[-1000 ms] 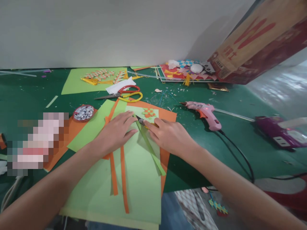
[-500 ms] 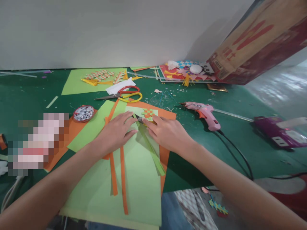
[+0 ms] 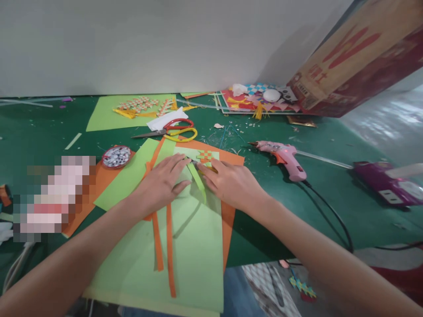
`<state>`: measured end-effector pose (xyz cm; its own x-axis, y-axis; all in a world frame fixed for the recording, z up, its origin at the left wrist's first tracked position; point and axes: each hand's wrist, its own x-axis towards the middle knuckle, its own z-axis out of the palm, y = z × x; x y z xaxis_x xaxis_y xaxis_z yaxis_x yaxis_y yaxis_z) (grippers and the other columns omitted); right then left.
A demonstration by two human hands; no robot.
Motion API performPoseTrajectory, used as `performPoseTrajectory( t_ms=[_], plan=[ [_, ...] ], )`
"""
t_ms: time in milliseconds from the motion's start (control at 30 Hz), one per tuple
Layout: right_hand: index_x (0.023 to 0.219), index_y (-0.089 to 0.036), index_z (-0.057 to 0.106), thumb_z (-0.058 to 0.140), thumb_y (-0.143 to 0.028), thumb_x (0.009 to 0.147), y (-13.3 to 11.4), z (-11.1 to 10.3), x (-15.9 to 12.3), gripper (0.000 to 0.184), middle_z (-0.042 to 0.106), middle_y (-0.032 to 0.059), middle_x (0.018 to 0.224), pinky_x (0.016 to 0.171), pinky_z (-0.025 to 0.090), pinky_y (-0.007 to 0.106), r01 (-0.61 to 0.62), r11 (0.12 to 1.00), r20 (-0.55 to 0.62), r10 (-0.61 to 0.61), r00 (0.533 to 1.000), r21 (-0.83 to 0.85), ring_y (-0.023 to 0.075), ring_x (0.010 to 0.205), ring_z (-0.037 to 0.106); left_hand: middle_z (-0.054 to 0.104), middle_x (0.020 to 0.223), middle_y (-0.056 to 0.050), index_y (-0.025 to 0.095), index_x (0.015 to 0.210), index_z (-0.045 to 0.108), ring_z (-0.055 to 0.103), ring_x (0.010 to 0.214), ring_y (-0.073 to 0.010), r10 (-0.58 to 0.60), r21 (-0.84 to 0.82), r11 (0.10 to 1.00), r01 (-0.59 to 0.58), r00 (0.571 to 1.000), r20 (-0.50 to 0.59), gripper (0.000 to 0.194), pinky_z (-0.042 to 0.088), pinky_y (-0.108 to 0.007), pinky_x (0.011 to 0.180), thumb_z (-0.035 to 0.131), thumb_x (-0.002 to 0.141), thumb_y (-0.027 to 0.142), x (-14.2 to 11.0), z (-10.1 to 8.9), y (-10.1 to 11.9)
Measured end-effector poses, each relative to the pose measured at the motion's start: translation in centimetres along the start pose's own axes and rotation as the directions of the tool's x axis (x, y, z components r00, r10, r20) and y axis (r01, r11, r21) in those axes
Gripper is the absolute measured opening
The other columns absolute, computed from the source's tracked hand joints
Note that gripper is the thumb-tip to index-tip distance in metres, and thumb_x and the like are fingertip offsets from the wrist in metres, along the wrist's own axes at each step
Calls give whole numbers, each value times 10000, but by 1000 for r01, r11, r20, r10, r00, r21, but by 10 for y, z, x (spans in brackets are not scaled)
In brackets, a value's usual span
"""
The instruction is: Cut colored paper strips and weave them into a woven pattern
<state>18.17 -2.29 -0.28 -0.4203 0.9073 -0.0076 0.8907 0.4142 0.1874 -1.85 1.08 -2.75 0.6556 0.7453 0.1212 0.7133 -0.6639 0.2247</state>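
A light green paper sheet (image 3: 198, 246) lies before me on orange paper (image 3: 228, 229). My left hand (image 3: 165, 176) rests flat on it, thumb apart, fingertips at the upper end of a narrow green paper strip (image 3: 197, 178). The strip's free end is raised and casts a shadow. My right hand (image 3: 228, 178) is closed around a small tool with a grey tip and a yellow part, seemingly a craft knife (image 3: 194, 164); most of it is hidden. A woven orange-and-green paper piece (image 3: 205, 155) lies just beyond my right fingers. Two orange strips (image 3: 170, 251) hang below my left hand.
Scissors (image 3: 178, 130) with red and yellow handles lie beyond the paper. A pink glue gun (image 3: 286, 158) is at right, near a purple device (image 3: 383, 180). A round box of googly eyes (image 3: 116, 157) sits left. A paper bag (image 3: 357, 57) stands at back right.
The green strip's free end has lifted off the sheet and swung left. Both hands stay in nearly the same place.
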Motion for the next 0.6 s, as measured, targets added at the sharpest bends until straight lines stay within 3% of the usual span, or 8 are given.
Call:
performPoseTrajectory(
  t_ms=[167, 333, 600],
  plan=[
    [1392, -202, 497, 312, -236, 973, 0, -1, -1, 460, 661, 139, 1088, 513, 305, 269, 1, 1000, 8, -1, 1000, 10, 184, 790, 633, 532, 1381, -158, 117, 1258, 555, 441, 1327, -277, 38, 94, 995, -38, 999, -4, 415, 350, -448, 1117, 413, 968, 377, 0, 2, 0],
    [1399, -223, 492, 314, -267, 985, 0, 3, 2, 453, 663, 127, 1081, 498, 274, 278, -8, 1000, 13, 8, 1000, 19, 201, 796, 632, 580, 1325, -138, 138, 1271, 554, 493, 1280, -259, 166, 59, 985, -160, 977, -130, 380, 413, -441, 1074, 398, 972, 312, -2, 6, -2],
    [1354, -205, 539, 343, -245, 974, 1, 5, 4, 429, 673, 132, 1031, 473, 241, 282, -7, 1000, -16, 7, 1000, 26, 205, 771, 633, 628, 1234, -151, 104, 1152, 623, 551, 1206, -266, 185, 91, 981, -172, 968, -171, 354, 461, -423, 1027, 419, 969, 329, -1, 6, 1]
  ],
)
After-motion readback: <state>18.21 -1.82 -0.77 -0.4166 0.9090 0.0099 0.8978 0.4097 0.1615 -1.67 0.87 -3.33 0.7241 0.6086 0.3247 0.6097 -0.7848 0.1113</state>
